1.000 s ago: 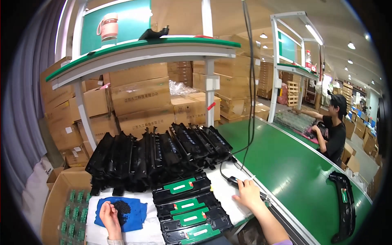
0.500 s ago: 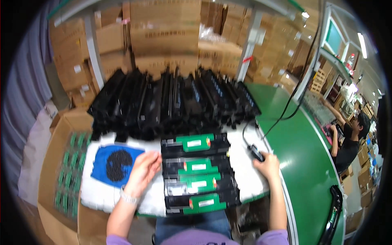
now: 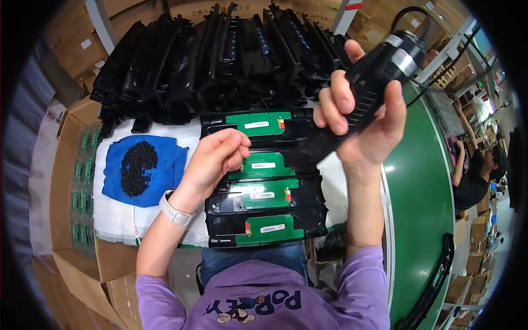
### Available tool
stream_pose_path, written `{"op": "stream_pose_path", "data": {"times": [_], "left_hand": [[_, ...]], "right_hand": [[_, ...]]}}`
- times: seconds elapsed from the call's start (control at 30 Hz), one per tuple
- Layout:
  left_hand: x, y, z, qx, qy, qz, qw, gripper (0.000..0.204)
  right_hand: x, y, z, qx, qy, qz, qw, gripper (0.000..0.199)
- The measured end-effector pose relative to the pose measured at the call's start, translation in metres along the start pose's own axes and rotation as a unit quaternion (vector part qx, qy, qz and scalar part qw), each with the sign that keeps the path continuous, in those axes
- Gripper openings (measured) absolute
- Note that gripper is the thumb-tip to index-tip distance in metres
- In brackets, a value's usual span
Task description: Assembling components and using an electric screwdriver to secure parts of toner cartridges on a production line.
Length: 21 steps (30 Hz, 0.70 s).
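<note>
Green worktop (image 3: 418,236) down the right side, a curved black panel (image 3: 432,291) lying on it near the lower end. Big heap of black plastic housings (image 3: 181,71) across the back. Open carton (image 3: 63,181) at left, small green boards (image 3: 83,203) inside. White cloth (image 3: 336,190) under the work area. On it, four black plastic panels (image 3: 307,195) in a front-to-back row, each with a green circuit board (image 3: 261,124) on top, white label on each; red connector visible on the farthest and two nearest. Blue cloth (image 3: 114,170) left of the row. Corded electric screwdriver (image 3: 374,77) raised over the right of the row, lower end angled down-left in front of the second-farthest panel; tip blurred, contact unclear. Right hand (image 3: 366,118) grasps its body, fingers wrapped round. Left hand (image 3: 217,157) at the row's left edge, fingers curled, fingertips near each other; can't tell if closed on anything. White-banded watch (image 3: 179,212) on that wrist. Small black screws (image 3: 136,168) piled on blue cloth.
</note>
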<state>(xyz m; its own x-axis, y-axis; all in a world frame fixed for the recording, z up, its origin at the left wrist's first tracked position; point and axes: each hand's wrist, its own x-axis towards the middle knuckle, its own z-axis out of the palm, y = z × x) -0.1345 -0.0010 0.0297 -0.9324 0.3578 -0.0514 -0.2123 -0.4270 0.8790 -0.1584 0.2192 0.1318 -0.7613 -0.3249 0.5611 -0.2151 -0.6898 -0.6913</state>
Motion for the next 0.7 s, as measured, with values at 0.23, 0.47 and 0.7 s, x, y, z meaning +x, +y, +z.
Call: {"op": "stream_pose_path", "data": {"times": [0.23, 0.47, 0.7], "left_hand": [[-0.021, -0.003, -0.006, 0.031, 0.033, -0.038, 0.998, 0.013], [-0.023, 0.003, 0.0, 0.122, 0.052, -0.037, 0.99, 0.015], [-0.021, 0.002, 0.001, 0.106, 0.072, -0.042, 0.991, 0.013]], "right_hand": [[0.014, 0.04, 0.008, 0.03, -0.075, -0.071, 0.994, 0.041], [0.016, 0.047, -0.009, 0.052, -0.069, -0.04, 0.995, 0.037], [0.013, 0.049, -0.007, 0.046, -0.074, -0.013, 0.996, 0.038]]}}
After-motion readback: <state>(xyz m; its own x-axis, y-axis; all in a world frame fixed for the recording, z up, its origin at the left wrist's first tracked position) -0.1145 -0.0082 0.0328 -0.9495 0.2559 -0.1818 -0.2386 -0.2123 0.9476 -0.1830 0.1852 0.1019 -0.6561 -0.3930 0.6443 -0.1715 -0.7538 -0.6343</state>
